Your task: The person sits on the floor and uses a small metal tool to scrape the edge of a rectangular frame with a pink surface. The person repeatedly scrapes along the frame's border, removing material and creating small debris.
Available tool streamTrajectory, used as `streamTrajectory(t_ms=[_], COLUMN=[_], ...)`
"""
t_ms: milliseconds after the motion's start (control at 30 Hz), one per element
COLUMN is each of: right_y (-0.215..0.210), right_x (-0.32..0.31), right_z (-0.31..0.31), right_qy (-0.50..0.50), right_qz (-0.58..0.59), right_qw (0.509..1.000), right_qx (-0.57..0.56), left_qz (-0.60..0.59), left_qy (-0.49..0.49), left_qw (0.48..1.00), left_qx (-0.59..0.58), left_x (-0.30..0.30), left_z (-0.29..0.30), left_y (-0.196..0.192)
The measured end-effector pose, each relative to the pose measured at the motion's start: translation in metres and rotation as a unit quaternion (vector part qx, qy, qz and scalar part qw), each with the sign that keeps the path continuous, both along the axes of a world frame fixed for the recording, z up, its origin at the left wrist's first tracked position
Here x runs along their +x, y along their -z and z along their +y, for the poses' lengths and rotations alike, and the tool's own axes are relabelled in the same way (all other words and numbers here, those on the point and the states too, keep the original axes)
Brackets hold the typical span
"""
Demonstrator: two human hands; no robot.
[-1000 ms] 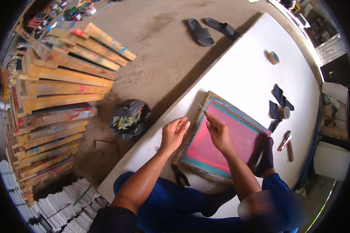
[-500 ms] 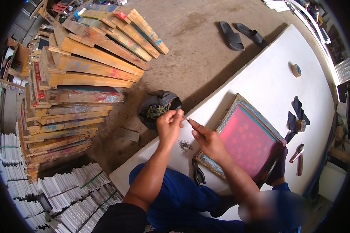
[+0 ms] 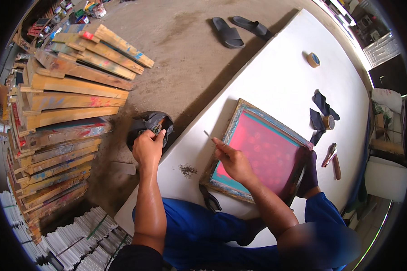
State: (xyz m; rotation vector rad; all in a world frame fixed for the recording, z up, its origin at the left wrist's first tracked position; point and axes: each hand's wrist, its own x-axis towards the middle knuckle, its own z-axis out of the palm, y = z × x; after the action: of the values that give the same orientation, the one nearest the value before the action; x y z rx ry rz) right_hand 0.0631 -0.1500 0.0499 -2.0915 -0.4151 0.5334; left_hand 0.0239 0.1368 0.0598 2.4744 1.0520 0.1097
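My left hand (image 3: 148,147) is over the near side of a black plastic bag (image 3: 140,123) beside the table, thumb and fingers pinched together. Whatever may be between those fingertips is too small to make out. In my right hand (image 3: 234,161) is a thin, dark, rod-like tool (image 3: 207,133), its tip pointing up and left. That hand hovers above a wooden screen-printing frame (image 3: 269,118) with pink mesh and a teal border. On the white table between my hands lies a small heap of dark wire-like bits (image 3: 186,170).
Dark-handled pliers (image 3: 210,198) lie by the frame's near corner. Tape rolls (image 3: 313,60) (image 3: 328,122), black cloth strips (image 3: 324,105) and another hand tool (image 3: 333,158) are farther right. Stacked wooden frames (image 3: 77,100) stand at left, slippers (image 3: 228,33) on the floor. My legs (image 3: 190,226) rest on the table.
My left hand has moved left, away from the right hand, to the black bag. The right hand keeps the thin tool and is now over the frame's edge. The whole view has shifted.
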Motion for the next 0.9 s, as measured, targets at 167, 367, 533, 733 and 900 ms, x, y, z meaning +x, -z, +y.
streamTrajectory(t_ms=[167,367,533,733,900], right_y=[0.000,0.003,0.013,0.002,-0.007], right_x=[0.021,0.041,0.041,0.043,0.050], right_z=[-0.041,-0.056,-0.056,-0.052,-0.047], right_qy=[0.103,0.147,0.122,0.110,0.090], right_qz=[-0.018,-0.058,-0.110,-0.109,-0.102], right_qw=[0.990,0.982,0.973,0.968,0.962], right_qx=[-0.093,-0.105,-0.161,-0.197,-0.235], left_qz=[-0.149,-0.081,0.003,0.033,0.016], left_qy=[0.152,0.319,0.343,0.345,0.357], left_qw=[0.975,0.936,0.926,0.925,0.922], left_qx=[-0.057,-0.125,-0.158,-0.155,-0.151], left_x=[0.007,-0.003,-0.005,-0.007,-0.008], left_z=[-0.047,-0.125,-0.143,-0.143,-0.140], left_y=[0.025,0.041,0.046,0.047,0.047])
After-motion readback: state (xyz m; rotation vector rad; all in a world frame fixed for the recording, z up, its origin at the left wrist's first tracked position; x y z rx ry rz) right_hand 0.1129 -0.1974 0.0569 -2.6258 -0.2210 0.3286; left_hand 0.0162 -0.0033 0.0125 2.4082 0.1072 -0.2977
